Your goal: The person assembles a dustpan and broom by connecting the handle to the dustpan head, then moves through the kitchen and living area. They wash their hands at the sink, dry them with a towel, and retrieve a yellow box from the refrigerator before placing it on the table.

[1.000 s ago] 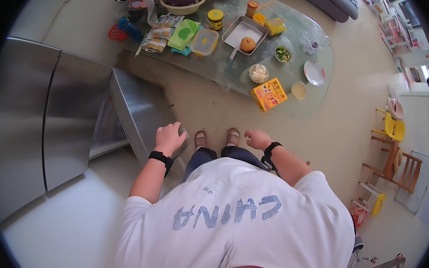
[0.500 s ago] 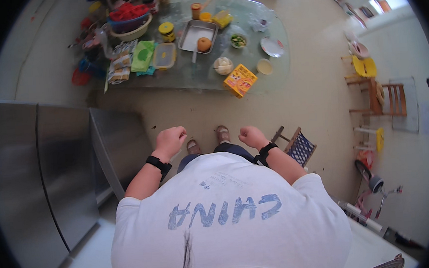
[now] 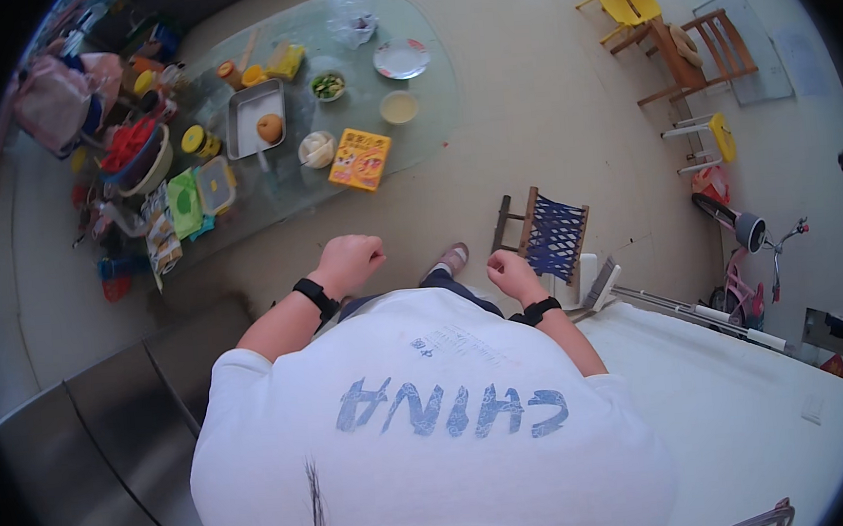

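Note:
My left hand (image 3: 348,261) is curled into a loose fist in front of my body, with no object showing in it. My right hand (image 3: 515,276) is closed as well, its fingers folded in, beside a folding stool (image 3: 557,237) with a blue woven seat. Both hands hang in the air over the floor and touch nothing. Ahead of the left hand, on the glass table (image 3: 289,189), are a yellow box (image 3: 361,160), a bowl of white pieces (image 3: 317,150) and a metal tray (image 3: 244,122) holding a round brown fruit (image 3: 269,128).
The table also bears a bowl of chopped greens (image 3: 327,86), a plate (image 3: 401,59), a pale bowl (image 3: 399,107) and a lidded container (image 3: 216,184). Metal cabinets (image 3: 54,465) stand at my left. A wooden chair (image 3: 720,52) and a small pink bicycle (image 3: 741,285) are at the right.
My view has turned to the right: the table now lies further left, and the stool shows more fully near my right hand. My feet have shifted; both hands stay closed.

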A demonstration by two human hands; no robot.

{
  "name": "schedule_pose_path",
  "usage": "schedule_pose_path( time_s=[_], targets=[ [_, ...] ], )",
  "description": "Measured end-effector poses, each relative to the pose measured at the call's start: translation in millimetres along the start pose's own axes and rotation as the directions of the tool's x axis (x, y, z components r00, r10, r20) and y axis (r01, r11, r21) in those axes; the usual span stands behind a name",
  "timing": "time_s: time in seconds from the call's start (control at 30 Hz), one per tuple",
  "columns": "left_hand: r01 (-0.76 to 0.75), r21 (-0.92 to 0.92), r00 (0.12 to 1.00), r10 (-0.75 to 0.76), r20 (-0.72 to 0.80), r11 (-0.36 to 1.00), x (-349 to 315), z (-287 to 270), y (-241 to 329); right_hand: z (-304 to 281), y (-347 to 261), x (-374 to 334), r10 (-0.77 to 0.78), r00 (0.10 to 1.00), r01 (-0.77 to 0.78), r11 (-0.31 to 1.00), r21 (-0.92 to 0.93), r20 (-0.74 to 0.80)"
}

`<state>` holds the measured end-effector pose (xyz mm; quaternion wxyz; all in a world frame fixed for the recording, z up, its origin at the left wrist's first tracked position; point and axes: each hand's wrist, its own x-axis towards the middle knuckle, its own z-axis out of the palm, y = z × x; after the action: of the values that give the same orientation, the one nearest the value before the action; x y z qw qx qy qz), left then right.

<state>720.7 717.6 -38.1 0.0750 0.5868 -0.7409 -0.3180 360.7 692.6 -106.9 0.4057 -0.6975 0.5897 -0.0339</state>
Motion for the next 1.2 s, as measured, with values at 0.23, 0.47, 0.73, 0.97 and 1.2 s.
schedule_pose_path(
  time_s=[0.23,0.47,0.73,0.97,1.2],
  targets=[
    [-0.177,0.057,0.983,0.173,0.065,0.983,156.8,8.6,88.8,-96.7,77.1,22.7,0.038,0.995,-0.04,0.999,-0.018,-0.094],
    [-0.264,0.034,0.951,0.254,0.174,0.964,246.3,23.0,140.1,-145.5,122.9,31.3,0.115,0.979,-0.1,0.99,0.099,-0.169],
    [-0.251,-0.026,0.941,0.25,0.23,0.968,278.4,21.4,152.4,-141.4,135.0,44.3,0.155,0.983,-0.146,0.985,0.091,-0.097],
    [-0.31,-0.064,0.931,0.316,0.182,0.949,347.0,8.8,144.2,-184.1,134.0,101.9,0.129,0.98,-0.13,0.991,0.005,-0.153],
    [-0.431,-0.107,0.893,0.441,0.091,0.896,496.0,-35.6,169.1,-289.1,156.7,176.2,0.351,0.858,-0.272,0.93,0.249,-0.376]
  ],
)
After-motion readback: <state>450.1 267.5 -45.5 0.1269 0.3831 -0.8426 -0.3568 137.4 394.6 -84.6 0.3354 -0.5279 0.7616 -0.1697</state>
